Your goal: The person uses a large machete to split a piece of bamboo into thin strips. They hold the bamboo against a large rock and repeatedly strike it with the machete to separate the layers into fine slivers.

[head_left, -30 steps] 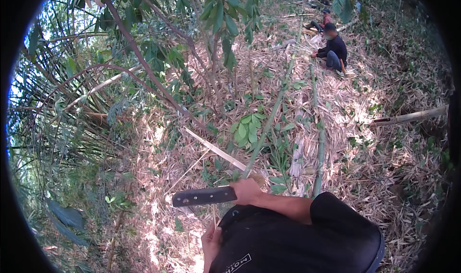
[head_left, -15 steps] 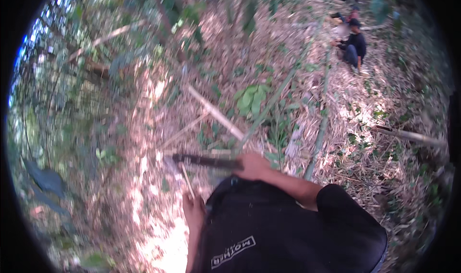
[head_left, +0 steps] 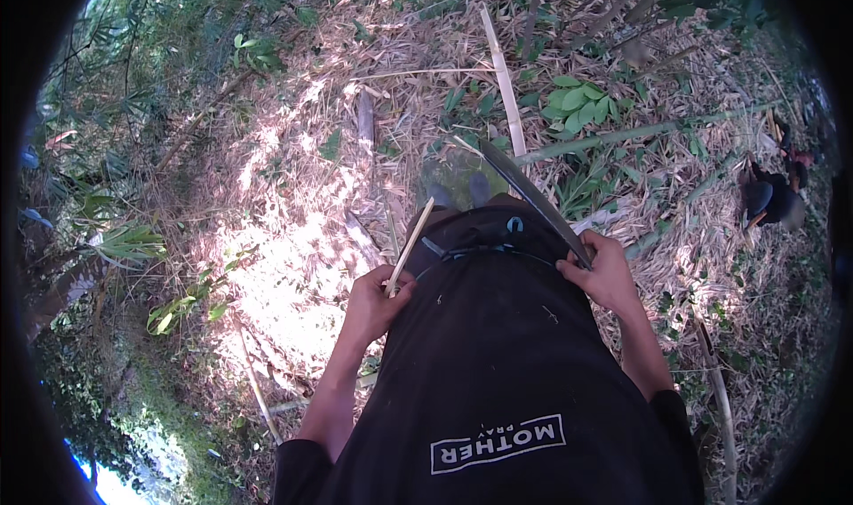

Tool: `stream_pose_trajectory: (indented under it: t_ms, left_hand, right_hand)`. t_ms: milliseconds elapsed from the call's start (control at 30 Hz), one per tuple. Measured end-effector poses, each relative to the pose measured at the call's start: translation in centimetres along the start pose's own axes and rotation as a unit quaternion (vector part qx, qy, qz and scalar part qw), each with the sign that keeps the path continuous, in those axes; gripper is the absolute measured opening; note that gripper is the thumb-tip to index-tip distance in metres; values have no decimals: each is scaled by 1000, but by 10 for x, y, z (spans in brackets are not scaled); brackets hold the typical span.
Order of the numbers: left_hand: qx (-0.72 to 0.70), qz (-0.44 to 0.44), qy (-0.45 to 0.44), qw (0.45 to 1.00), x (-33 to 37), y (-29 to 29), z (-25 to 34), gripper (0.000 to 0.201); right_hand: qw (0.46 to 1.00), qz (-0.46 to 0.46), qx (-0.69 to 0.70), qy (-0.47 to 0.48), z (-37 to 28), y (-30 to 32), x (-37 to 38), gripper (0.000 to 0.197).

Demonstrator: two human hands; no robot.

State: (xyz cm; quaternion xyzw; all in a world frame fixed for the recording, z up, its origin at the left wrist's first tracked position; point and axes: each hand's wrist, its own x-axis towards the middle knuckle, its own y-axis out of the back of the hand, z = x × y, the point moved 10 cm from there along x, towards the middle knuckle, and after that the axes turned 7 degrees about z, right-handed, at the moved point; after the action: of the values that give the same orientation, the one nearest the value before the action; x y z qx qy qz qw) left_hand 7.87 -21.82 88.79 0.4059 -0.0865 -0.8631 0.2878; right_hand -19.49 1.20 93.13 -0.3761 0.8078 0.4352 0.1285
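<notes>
My left hand (head_left: 377, 301) is closed round the lower end of a thin pale strip of split bamboo (head_left: 411, 246), which points up and slightly right. In my right hand (head_left: 606, 272) is a long dark machete (head_left: 538, 205). Its blade slants up and to the left, away from the black shirt. Against the blade's far tip shows the end of another pale strip (head_left: 469, 146); whether they touch I cannot tell. My fingers hide most of the machete's grip. The two hands are apart, one on each side of my waist.
Dry leaves (head_left: 293, 212) cover the ground. Ahead lie a pale split bamboo length (head_left: 504, 83) and a green bamboo pole (head_left: 653, 132), beside a leafy plant (head_left: 582, 105). Another person (head_left: 775, 198) in dark clothes is at the far right. A bamboo pole (head_left: 718, 407) lies at right.
My view has swung right and tilted down. The machete has gone from nearly level, stretched leftward by the strip, to a slant at my right side. Both hands keep their hold.
</notes>
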Motion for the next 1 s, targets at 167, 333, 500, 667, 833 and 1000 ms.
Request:
stream_pose_trajectory:
  t_ms: [167,333,500,667,833,1000]
  left_hand:
    - [-32,-17,7,999,-5,-5,-14,14]
    - [-23,-41,-1,999,3,-9,-14,16]
    - [7,-73,35,997,4,-4,-6,15]
    - [77,-88,-14,993,20,-6,12,16]
    - [88,-25,-22,996,25,-11,3,14]
    - [-15,-9,-28,999,34,-18,-11,16]
  right_hand:
    - [997,-17,-74,-20,9,10,-1,34]
    - [994,-32,-105,-6,9,7,-1,36]
    - [990,-29,-136,34,-4,4,2,37]
    - [979,-23,-190,66,5,5,9,36]
    - [976,-36,-207,60,-9,7,7,26]
    - [981,-20,-169,94,-8,10,3,20]
